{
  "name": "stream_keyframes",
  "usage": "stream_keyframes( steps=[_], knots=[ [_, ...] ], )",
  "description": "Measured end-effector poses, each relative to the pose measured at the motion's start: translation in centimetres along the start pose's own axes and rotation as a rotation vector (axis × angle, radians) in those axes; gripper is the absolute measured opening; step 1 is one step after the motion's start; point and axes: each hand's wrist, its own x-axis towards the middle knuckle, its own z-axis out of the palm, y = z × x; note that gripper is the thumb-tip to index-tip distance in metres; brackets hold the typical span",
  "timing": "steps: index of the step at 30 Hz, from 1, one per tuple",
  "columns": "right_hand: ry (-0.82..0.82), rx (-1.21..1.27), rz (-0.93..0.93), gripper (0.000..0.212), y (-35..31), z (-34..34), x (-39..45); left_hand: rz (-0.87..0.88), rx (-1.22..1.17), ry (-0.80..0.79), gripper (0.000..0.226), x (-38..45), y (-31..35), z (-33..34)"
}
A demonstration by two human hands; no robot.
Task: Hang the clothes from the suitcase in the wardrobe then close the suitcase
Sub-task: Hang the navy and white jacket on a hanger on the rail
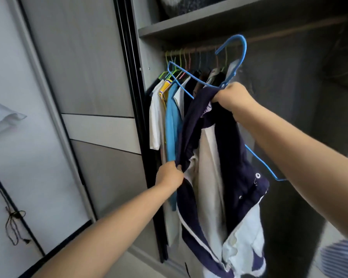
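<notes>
The jacket (225, 157) could slide off the blue hanger (232, 63), since it sits bunched and lopsided; the right hand (232, 97) grips hanger and collar together below the rail (209, 48), the left hand (169, 175) pinches its edge; navy, white-panelled, crumpled, before the open wardrobe (147, 81).

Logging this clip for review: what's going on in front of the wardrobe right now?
A person is fitting a navy and white jacket onto a blue hanger. The right hand grips the hanger's neck and the jacket's collar together; the left hand pinches the jacket's edge lower down. The hook is not yet on the rail, where other clothes already hang.
</notes>
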Motion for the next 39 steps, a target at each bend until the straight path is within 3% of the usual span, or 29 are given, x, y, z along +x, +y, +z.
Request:
stream_keyframes(
  steps=[3,6,8,9,10,13,15,17,20,24,28,30,32,35,39],
  knots=[
    [0.050,-0.036,-0.003,0.026,1.1,-2.2,0.3,-0.074,-0.248,0.154,0.031,2.2,1.0,-1.9],
    [0.055,-0.064,0.001,0.017,2.4,-4.7,0.3,0.068,-0.303,0.260,0.029,2.9,1.9,-4.1],
    [0.073,-0.074,0.057,0.004,3.4,-6.1,0.3,0.246,-0.240,0.251,0.024,2.6,2.3,-5.4],
    [0.076,-0.083,0.075,0.014,4.1,-6.9,0.4,0.324,-0.183,0.217,0.023,2.5,2.6,-6.2],
    [0.068,-0.100,0.089,0.018,4.7,-7.4,0.4,0.377,-0.121,0.170,0.024,2.6,2.8,-7.2],
    [0.032,-0.167,0.071,0.004,5.5,-8.1,0.4,0.464,0.079,0.059,0.033,3.5,3.6,-10.4],
    [-0.007,-0.202,0.069,0.019,5.7,-7.4,0.4,0.499,0.204,0.103,0.034,3.7,3.7,-11.5],
    [-0.066,-0.197,0.058,0.027,5.9,-6.5,0.1,0.469,0.274,0.247,0.032,3.8,3.4,-11.9],
    [-0.149,-0.122,-0.010,0.017,6.2,-5.5,-0.6,0.372,0.229,0.405,0.036,4.0,3.8,-13.1],
    [-0.031,0.001,-0.147,0.037,6.9,-3.9,-1.5,0.238,0.326,0.405,0.006,3.9,4.2,-14.9],
    [0.081,0.129,-0.267,0.040,6.9,-4.3,-2.6,0.155,0.466,0.365,0.008,3.4,2.4,-14.6],
    [-0.039,0.343,-0.226,0.040,7.0,-4.6,-3.1,0.103,0.527,0.373,0.013,3.3,1.0,-15.1],
    [-0.245,0.396,-0.176,0.040,7.4,-4.4,-3.7,0.068,0.568,0.381,0.015,3.3,-0.2,-15.8],
    [-0.495,0.219,-0.190,0.045,8.0,-3.7,-4.9,0.022,0.592,0.399,0.015,2.9,-1.6,-16.6],
    [-0.679,0.069,-0.145,0.040,7.3,-0.3,-6.3,0.068,0.617,0.410,0.016,1.8,-2.2,-16.8]
  ],
)
